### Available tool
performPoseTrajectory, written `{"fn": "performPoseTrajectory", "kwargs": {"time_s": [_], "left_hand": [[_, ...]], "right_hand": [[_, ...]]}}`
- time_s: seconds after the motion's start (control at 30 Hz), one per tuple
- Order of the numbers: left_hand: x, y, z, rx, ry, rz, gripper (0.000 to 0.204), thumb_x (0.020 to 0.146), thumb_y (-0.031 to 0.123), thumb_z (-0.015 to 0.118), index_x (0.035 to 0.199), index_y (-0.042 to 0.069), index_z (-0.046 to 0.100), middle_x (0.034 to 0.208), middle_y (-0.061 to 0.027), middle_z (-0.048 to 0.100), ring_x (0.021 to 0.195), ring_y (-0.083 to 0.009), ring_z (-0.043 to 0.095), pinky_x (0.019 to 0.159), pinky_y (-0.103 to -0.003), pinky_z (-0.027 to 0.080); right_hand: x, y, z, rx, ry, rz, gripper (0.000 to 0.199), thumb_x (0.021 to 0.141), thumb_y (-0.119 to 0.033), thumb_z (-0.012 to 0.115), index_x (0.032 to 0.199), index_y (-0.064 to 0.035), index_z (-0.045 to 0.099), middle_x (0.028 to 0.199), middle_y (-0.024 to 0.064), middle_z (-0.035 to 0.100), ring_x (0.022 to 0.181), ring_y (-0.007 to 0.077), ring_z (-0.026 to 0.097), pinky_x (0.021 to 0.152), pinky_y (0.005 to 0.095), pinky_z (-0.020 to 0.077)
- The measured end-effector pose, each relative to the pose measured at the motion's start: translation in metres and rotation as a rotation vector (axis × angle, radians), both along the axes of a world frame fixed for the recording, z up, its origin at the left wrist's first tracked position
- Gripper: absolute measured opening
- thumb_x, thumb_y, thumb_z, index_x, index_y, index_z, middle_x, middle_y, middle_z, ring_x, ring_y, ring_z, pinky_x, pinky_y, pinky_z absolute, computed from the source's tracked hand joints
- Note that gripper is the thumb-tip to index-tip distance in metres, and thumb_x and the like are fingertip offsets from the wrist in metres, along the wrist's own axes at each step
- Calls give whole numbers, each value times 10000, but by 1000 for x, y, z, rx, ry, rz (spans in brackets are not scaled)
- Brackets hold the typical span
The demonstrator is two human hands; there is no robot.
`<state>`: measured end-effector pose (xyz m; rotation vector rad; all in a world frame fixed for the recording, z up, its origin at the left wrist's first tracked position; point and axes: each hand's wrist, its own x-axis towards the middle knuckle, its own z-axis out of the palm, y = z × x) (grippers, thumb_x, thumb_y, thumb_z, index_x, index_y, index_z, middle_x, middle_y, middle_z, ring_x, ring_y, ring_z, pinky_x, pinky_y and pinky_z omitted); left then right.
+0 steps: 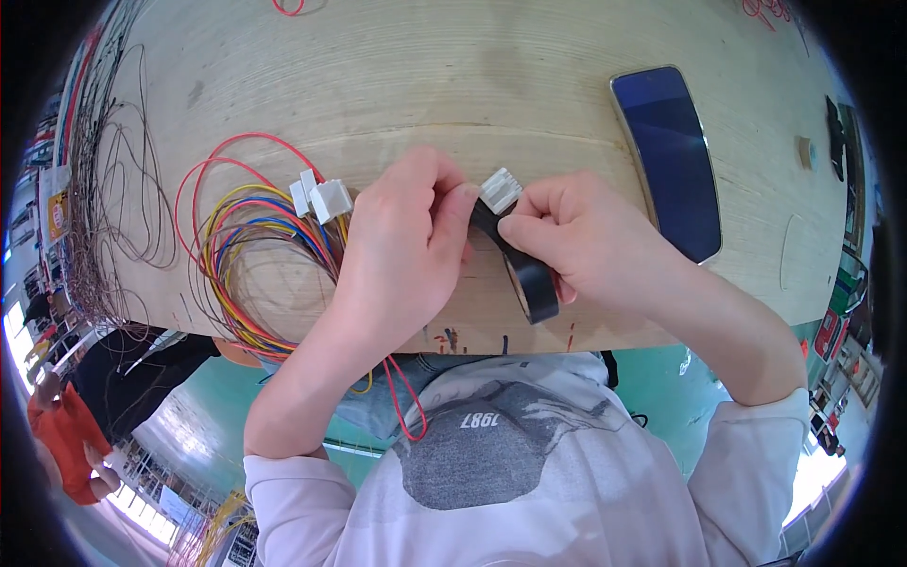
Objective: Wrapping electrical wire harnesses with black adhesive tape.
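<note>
**A:** What do you have, left to right?

**B:** Far left edge of the desk (529,57): a hanging bunch of thin dark wires (104,208). Next to it I see a looped bundle of coloured wires (248,255), red, yellow, blue and orange, lying on the desk with white plug connectors (321,198) at its upper end. One red strand drops off the front edge of the desk.

**A:** Hands?

**B:** Left hand (402,250) is just right of the connectors, fingers curled, thumb and forefinger pinched on the loose end of the black tape, right beside a small white connector (501,189). Right hand (576,236) is closed on the roll of black tape (529,279), which hangs under its fingers above the front edge of the desk. Both hands are close together, nearly touching at the fingertips.

**A:** Who is gripping the small connector?

**B:** I can't tell. It sits between the two thumbs, and the contact is hidden.

**A:** Anything further right?

**B:** A dark phone (671,161), screen up, flat on the desk, apart from the right hand.
</note>
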<state>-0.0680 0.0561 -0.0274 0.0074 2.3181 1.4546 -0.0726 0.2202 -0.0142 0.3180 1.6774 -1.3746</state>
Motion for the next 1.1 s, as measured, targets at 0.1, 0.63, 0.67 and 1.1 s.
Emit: {"fn": "performPoseTrajectory", "kwargs": {"time_s": [0.1,0.63,0.67,1.1], "left_hand": [[1,-2,-1,7,-26,2,74,829,12,517,791,-2,454,590,-113,508,477,-185,550,441,-305,402],[3,0,-10,-84,177,-35,81,818,29,530,790,4,457,623,-156,512,538,-306,533,502,-383,395],[2,0,-9,-76,180,-30,81,821,29,527,789,6,457,614,-146,511,519,-286,533,489,-375,395],[2,-1,-8,-64,120,-38,78,820,29,523,805,2,451,629,-152,519,541,-294,538,501,-381,405]], "right_hand": [[0,-1,-3,-22,12,9,227,817,-130,500,647,20,503,499,83,516,430,147,529,408,289,428],[1,0,-1,-13,22,30,219,820,-130,487,663,21,509,512,74,522,435,141,520,418,285,415],[2,0,-1,-18,26,15,217,821,-132,487,669,21,512,512,75,524,435,140,521,419,286,414],[3,-3,-2,49,38,47,248,824,-163,477,670,27,520,493,79,528,429,145,522,420,296,410]]}}
